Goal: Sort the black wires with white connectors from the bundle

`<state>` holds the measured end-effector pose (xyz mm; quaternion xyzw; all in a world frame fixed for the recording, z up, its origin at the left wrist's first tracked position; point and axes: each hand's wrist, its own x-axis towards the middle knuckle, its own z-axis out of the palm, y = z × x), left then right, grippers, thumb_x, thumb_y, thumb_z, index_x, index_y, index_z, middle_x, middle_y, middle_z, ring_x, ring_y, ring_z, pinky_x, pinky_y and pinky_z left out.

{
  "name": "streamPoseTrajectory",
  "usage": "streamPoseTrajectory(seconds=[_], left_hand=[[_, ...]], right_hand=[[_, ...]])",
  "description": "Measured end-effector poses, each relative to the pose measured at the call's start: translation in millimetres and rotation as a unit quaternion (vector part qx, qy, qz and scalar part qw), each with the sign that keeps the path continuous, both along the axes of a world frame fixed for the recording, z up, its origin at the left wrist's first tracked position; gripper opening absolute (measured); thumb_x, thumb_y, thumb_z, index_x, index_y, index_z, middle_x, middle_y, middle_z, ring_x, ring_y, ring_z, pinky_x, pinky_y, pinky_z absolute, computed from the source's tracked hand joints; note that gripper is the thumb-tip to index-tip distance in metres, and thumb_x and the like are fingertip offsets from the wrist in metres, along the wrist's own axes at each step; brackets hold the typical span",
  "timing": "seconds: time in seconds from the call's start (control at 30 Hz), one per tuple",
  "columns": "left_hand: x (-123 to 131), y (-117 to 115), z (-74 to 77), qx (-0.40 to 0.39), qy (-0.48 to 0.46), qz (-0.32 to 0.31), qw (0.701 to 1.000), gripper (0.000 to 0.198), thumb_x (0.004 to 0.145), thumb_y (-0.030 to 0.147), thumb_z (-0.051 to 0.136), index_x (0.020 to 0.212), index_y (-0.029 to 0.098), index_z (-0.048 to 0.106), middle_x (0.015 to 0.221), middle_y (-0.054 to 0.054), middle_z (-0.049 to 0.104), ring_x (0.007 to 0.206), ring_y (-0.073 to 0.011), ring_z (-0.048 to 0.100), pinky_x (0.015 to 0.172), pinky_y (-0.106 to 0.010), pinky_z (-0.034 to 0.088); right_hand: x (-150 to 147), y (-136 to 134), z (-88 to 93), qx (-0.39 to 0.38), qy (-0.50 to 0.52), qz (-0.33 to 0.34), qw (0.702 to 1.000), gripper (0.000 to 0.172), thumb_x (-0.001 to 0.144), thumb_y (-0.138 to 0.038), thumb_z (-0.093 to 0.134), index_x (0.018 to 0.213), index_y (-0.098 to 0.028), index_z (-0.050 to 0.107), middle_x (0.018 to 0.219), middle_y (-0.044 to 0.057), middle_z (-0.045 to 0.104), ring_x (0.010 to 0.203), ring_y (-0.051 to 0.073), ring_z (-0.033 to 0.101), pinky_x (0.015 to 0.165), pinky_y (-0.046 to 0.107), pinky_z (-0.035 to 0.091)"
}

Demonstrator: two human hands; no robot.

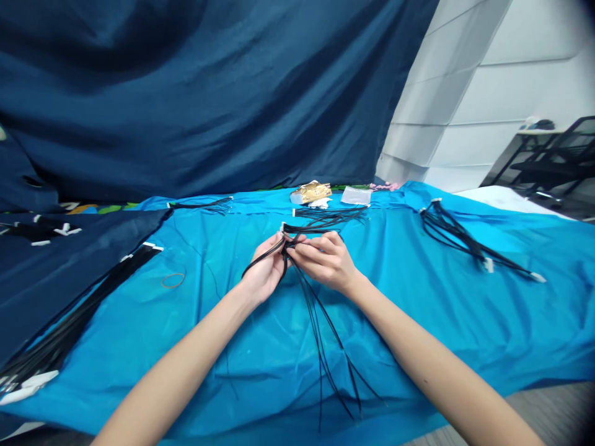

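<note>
Both of my hands meet over the middle of a table covered in bright blue cloth (418, 322). My left hand (266, 267) is closed round a bundle of thin black wires (320, 328), whose loose ends trail down toward me across the cloth. My right hand (325, 259) pinches the same bundle near its top, fingers curled, touching the left hand. White connectors show at the top of the bundle.
More black wire bundles lie around: a long one at the left (69, 328), one at the right (469, 244), one behind my hands (332, 215). A rubber band (173, 280) lies left of centre. A gold packet (310, 192) and a clear bag (356, 196) sit at the back.
</note>
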<state>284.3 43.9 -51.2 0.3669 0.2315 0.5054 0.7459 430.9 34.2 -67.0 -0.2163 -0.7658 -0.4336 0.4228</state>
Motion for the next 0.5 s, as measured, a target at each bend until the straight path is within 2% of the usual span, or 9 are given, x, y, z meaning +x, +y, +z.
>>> streamPoseTrajectory(seconds=[0.23,0.5], left_hand=[[1.1,2.6,0.2,-0.01,-0.02,0.011,1.0,0.014,0.081,0.012,0.051,0.07,0.011,0.061,0.078,-0.008,0.067,0.087,-0.0182,0.063,0.08,-0.031,0.049],[0.7,1.4,1.5,-0.027,-0.011,0.011,1.0,0.02,0.083,0.01,0.046,0.069,0.011,0.061,0.082,-0.01,0.068,0.09,-0.0189,0.062,0.082,-0.032,0.048]], right_hand=[[-2.2,-1.6,-0.4,-0.027,0.056,-0.03,0.998,0.007,0.078,-0.024,0.062,0.085,-0.021,0.064,0.081,-0.003,0.067,0.075,0.011,0.047,0.068,0.027,0.031],[2.8,1.4,-1.1,-0.028,0.0,-0.03,0.999,0.008,0.082,-0.019,0.058,0.087,-0.023,0.063,0.08,-0.003,0.065,0.077,0.009,0.048,0.068,0.027,0.031]])
